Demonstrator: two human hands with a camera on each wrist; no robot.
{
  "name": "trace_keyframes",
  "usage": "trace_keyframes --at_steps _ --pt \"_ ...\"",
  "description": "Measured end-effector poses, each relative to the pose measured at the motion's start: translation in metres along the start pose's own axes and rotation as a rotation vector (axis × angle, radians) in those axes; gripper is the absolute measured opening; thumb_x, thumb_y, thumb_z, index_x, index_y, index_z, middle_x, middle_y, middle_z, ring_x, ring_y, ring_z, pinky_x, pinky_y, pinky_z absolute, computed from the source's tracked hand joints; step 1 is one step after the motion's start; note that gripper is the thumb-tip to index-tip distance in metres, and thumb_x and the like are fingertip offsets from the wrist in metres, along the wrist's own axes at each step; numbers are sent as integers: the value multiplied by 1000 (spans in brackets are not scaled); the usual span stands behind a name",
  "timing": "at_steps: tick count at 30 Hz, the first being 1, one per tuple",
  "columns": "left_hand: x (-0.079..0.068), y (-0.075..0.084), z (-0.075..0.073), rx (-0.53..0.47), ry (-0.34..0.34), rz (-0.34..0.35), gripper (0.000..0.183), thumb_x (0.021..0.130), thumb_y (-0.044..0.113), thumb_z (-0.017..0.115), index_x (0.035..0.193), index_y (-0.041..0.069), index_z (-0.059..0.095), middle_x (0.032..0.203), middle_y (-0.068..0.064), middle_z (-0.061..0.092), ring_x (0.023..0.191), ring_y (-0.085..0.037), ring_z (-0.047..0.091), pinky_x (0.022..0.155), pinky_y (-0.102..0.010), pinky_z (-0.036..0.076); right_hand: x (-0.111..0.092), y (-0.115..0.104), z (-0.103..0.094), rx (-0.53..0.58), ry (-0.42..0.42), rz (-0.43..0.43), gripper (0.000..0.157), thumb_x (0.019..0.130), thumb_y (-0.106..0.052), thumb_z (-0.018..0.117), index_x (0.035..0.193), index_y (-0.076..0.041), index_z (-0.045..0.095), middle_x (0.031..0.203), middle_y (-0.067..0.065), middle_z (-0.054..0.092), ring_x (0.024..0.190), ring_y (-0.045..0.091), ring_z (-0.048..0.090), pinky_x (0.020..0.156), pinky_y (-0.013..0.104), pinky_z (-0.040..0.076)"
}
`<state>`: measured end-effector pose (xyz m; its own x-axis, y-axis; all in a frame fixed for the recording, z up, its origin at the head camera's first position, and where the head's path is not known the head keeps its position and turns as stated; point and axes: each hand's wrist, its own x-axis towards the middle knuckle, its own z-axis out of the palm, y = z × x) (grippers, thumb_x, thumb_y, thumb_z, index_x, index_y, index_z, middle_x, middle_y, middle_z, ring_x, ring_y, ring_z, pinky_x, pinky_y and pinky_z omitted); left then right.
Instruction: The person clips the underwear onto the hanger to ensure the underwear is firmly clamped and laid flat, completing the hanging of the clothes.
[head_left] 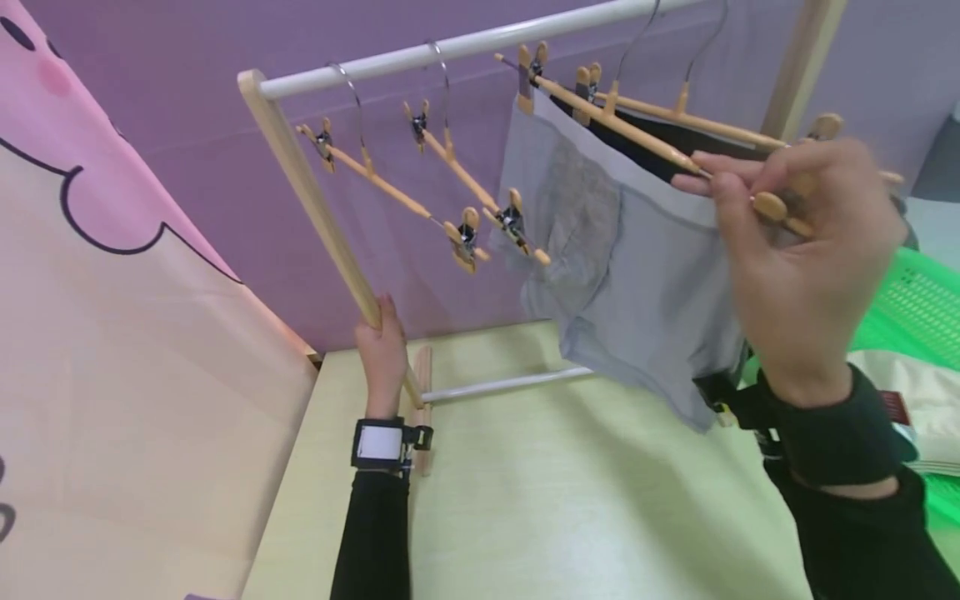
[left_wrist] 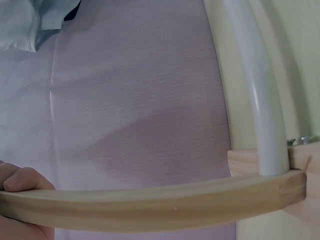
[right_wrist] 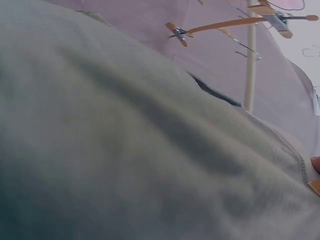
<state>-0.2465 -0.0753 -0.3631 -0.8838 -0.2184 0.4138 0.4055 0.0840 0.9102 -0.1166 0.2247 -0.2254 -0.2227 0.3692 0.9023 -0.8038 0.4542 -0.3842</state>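
My left hand [head_left: 382,354] grips the wooden upright [head_left: 318,204] of a small clothes rack; in the left wrist view its curled fingers [left_wrist: 27,178] wrap the same wooden post [left_wrist: 150,205]. With thumb and fingers, my right hand [head_left: 813,250] pinches the right end of a wooden clip hanger [head_left: 622,125], beside its clip. Light grey boxer briefs [head_left: 660,275] hang from this hanger, the left clip [head_left: 526,79] biting their waistband. The hand hides part of the right clip. In the right wrist view the grey fabric [right_wrist: 125,150] fills most of the picture.
Two bare clip hangers [head_left: 390,192] hang on the left of the white rail [head_left: 465,43]. Behind the grey briefs hangs another hanger [head_left: 697,121] with dark cloth. A green basket [head_left: 918,304] holding white cloth [head_left: 911,392] stands at the right. The rack stands on a pale table [head_left: 525,500].
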Motion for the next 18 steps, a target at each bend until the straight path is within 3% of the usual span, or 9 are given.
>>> trace_keyframes --at_steps 8,13,16,18 --pt "0 -4 5 12 6 -5 35 106 17 44 72 10 47 53 8 37 44 -2 33 40 -18 27 6 11 3 -147 -71 25 26 90 5 66 85 23 48 86 -9 61 95 16 73 80 24 57" --pt "-1 0 6 17 15 -25 36 106 17 45 70 13 46 53 8 37 44 -2 33 41 -18 27 3 15 -3 -274 -127 36 28 94 -2 64 90 22 51 97 -19 61 100 11 71 82 19 55" --pt "-2 3 7 23 21 -28 37 106 18 45 69 14 45 53 9 37 44 -2 33 41 -18 28 3 15 -6 -298 -135 44 21 94 -4 64 94 16 57 101 -19 61 102 11 70 83 18 54" --pt "-3 5 7 28 29 -21 38 106 17 45 68 13 44 52 9 37 43 -1 33 41 -18 28 1 15 -9 -243 -144 83 13 91 0 65 99 10 60 105 -13 61 104 14 70 81 17 54"
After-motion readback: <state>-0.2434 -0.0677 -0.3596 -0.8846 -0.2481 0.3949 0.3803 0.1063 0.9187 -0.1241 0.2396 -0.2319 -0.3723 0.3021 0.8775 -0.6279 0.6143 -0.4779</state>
